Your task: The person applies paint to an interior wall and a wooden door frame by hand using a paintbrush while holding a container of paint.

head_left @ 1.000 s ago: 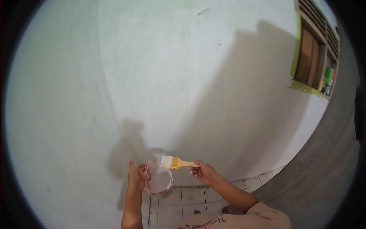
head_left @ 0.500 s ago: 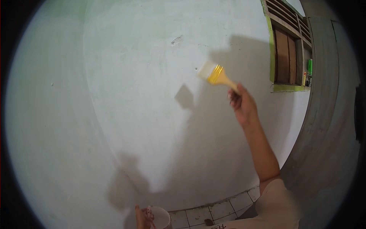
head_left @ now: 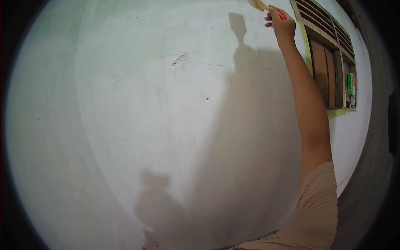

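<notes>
High at the upper edge, my right hand (head_left: 284,26) is closed around the handle of a flat paintbrush (head_left: 260,5). The brush has a yellow ferrule, a pale wooden handle and a red handle end; its bristles are mostly cut off by the edge of the picture. Whether they touch the pale green-white wall (head_left: 158,137) I cannot tell. Only a sliver of my left hand (head_left: 143,248) shows at the bottom edge, beside the rim of a white bucket (head_left: 163,248). The earlier frame shows that hand gripping the bucket at its rim.
A wooden window frame (head_left: 309,54) with slats, brown panels and green-painted edging is set in the wall at right. Small green and red packages (head_left: 350,85) stand on its ledge. The wall has a chipped patch (head_left: 181,60) and a small hole (head_left: 207,99). Shadows fall across it.
My right hand has risen with the paintbrush toward the upper edge, the arm now stretched out. The view has tilted upward, so my left hand and the bucket have nearly left the picture.
</notes>
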Tool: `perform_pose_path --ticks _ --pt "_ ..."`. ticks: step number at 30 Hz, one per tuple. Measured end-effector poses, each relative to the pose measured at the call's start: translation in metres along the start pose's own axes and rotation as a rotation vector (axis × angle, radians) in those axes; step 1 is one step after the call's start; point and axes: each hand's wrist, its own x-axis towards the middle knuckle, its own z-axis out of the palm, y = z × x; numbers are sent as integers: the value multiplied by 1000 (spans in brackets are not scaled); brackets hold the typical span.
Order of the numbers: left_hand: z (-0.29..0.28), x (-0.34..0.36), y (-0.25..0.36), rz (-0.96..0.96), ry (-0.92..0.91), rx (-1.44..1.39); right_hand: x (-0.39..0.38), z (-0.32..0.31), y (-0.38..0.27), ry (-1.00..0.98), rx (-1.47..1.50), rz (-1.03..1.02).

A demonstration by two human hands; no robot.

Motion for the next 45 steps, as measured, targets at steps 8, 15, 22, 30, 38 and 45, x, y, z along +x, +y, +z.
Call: perform_pose_path --ticks 8,15,22,30,38,45 --pt "82 -6 -26 80 163 -16 84 34 52 -64 -377 -285" --pt "60 40 -53 64 168 44 105 35 68 -176 -682 -644" --pt "5 105 -82 51 239 50 45 -11 37 -264 -619 -452" --pt "52 54 -62 51 377 129 132 42 77 -158 -664 -653" --pt "19 57 -61 121 374 39 58 -3 59 -413 -829 -636" --pt "27 68 -60 52 359 71 90 22 59 -141 -733 -648"
